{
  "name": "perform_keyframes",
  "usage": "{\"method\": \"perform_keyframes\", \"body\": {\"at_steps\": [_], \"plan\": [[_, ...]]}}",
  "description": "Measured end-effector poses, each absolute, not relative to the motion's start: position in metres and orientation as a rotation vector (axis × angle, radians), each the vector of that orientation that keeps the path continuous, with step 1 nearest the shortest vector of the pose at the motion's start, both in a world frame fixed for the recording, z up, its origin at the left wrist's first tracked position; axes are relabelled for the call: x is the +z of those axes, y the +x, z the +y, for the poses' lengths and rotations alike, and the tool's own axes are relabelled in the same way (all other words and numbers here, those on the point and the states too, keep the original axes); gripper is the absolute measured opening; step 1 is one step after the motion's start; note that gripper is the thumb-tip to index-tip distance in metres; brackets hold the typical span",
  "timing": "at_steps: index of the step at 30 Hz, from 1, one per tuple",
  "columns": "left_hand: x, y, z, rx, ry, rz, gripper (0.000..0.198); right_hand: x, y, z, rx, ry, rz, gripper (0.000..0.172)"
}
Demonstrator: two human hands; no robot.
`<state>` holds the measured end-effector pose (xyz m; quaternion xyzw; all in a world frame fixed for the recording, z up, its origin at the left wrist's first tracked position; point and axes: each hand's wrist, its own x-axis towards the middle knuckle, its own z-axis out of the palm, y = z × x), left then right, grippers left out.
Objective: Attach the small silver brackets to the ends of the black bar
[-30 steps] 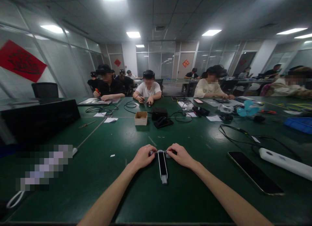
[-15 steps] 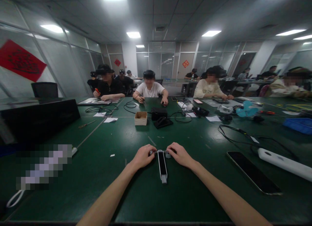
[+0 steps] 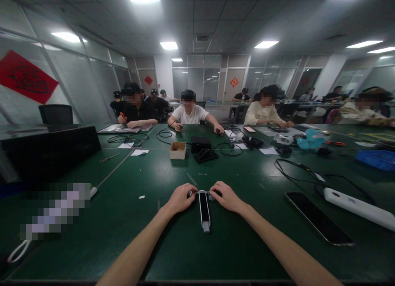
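On the green table (image 3: 173, 253) in front of me lies a long, narrow device (image 3: 204, 208) with a white frame, a dark face and a grey tab at its near end. My left hand (image 3: 182, 197) is closed beside its far left end, fingertips on a small dark part (image 3: 190, 194) with pale round spots. Across from it, my right hand (image 3: 226, 196) is closed too, its fingertips at a small grey piece (image 3: 211, 196) by the device's far right end. Both small pieces are partly covered by my fingers, and their kind is unclear.
To my right are a dark phone (image 3: 319, 218) and a white power strip (image 3: 358, 208) with a black cable. Farther off stand a small open box (image 3: 177, 151), a black case (image 3: 201, 144) and a blue fan (image 3: 310, 138). A black panel (image 3: 51, 152) stands left. Several people sit opposite.
My hands stay almost in place, the right fingers slightly nearer the device. The person opposite has moved one hand, with a dark object, toward my right. The view has shifted slightly.
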<state>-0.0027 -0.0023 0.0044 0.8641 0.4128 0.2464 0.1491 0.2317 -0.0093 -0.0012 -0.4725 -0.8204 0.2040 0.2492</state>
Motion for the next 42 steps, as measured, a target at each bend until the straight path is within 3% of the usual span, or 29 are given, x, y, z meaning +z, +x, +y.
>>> {"method": "perform_keyframes", "body": {"at_steps": [11,17,29,42], "plan": [[0.0019,-0.0030,-0.0003,0.712,2.493,1.167,0.021,-0.0001,0.2302,-0.0109,0.539,-1.258,-2.209,0.020],[0.0024,-0.0022,-0.0003,0.710,2.497,1.175,0.021,-0.0032,0.2312,-0.0080,0.495,-1.230,-2.237,0.028],[0.0027,-0.0037,-0.0006,0.721,2.485,1.174,0.024,0.0028,0.2302,-0.0132,0.567,-1.292,-2.129,0.016],[0.0005,-0.0033,-0.0002,0.722,2.484,1.205,0.022,-0.0017,0.2315,-0.0097,0.499,-1.223,-2.157,0.020]]}}
